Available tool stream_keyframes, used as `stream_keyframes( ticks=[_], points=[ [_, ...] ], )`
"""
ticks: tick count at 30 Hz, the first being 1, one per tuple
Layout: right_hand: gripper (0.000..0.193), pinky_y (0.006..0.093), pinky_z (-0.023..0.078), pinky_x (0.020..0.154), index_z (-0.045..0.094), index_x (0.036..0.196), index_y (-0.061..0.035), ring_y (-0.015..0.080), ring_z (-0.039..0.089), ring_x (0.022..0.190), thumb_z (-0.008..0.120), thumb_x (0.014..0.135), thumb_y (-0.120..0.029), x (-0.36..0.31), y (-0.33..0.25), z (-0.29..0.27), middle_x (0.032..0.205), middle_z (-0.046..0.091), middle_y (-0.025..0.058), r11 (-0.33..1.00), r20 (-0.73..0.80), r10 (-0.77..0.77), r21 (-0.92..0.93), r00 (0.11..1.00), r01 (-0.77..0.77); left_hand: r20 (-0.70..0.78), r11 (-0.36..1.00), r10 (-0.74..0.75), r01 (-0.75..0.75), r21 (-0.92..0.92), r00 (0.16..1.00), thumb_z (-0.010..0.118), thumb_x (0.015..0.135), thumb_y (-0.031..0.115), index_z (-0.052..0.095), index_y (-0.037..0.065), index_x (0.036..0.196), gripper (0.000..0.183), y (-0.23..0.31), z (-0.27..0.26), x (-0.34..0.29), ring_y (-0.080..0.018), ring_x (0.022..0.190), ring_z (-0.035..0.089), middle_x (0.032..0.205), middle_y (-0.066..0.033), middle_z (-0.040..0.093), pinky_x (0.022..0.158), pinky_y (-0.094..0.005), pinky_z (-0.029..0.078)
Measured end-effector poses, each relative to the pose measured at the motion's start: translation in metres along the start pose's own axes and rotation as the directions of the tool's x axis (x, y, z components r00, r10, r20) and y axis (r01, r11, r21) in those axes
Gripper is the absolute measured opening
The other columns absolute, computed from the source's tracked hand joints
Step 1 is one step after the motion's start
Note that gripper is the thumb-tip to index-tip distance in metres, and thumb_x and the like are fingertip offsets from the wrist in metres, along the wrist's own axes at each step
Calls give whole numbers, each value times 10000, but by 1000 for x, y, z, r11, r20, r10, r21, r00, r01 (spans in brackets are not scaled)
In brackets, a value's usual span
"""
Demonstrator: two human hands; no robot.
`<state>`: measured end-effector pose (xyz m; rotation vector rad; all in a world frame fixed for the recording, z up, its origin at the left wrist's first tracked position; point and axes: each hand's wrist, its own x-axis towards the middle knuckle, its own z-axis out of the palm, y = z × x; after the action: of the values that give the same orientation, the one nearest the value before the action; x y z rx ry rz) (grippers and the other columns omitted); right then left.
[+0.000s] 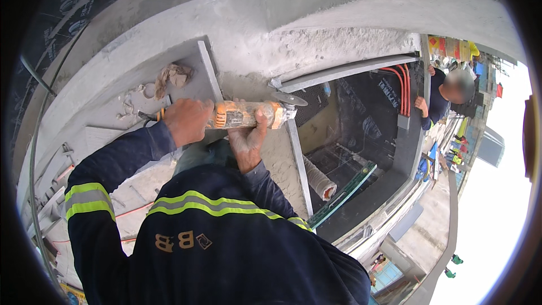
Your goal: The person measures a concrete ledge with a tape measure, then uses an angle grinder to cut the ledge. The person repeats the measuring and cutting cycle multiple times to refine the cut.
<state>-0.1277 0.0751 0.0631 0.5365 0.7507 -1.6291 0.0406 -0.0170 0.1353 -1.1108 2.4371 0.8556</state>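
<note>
An orange angle grinder (241,115), dusty with grey powder, lies sideways in both my hands. My left hand (189,122) wraps round its rear end, where a dark cord comes out. Under the front of the body, my right hand (249,142) grips it from below. The thin cutting disc (289,99) is at the right end, close to the corner where a long grey slab strip (350,73) and another slab strip (301,169) come near each other. Whether the disc touches either strip, I cannot tell.
Beyond the strips is a dark-lined recess with orange-red pipes (405,90), a wrapped white pipe (319,179) and a green level (344,193). A crumpled cloth (172,77) lies on the left ledge. Another person (443,99) is at the far right, hands on the edge.
</note>
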Motion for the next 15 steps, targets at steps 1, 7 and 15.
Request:
stream_keyframes(
  ticks=[1, 7, 15],
  points=[
    [681, 563, 383, 1154, 434, 1340, 8, 355, 507, 1287, 781, 790, -195, -3, 1, 1, 1294, 530, 170, 1000, -14, -5, -5, 1000, 5, -11, 1000, 4, -4, 9, 1000, 649, 769, 101, 610, 4, 1082, 330, 1, 1, -4, -342, 848, 713, 874, -161, 707, 763, -451, 543],
    [643, 572, 392, 1143, 450, 1328, 7, 365, 517, 1286, 773, 806, -187, -8, 2, -6, 1296, 546, 176, 1000, 2, 18, -14, 1000, -18, -61, 999, 35, -33, 25, 998, 624, 786, 82, 605, -14, 1103, 332, -1, 10, -12, -338, 777, 718, 847, -161, 716, 693, -444, 546],
    [615, 586, 397, 1137, 454, 1325, -23, 375, 522, 1283, 769, 823, -186, -11, 7, -9, 1297, 551, 177, 999, 13, 36, -2, 999, -36, -87, 1000, 19, -18, 13, 996, 620, 790, 104, 595, -37, 1227, 459, -5, 23, -19, -350, 793, 714, 854, -178, 718, 704, -447, 537]
  ],
)
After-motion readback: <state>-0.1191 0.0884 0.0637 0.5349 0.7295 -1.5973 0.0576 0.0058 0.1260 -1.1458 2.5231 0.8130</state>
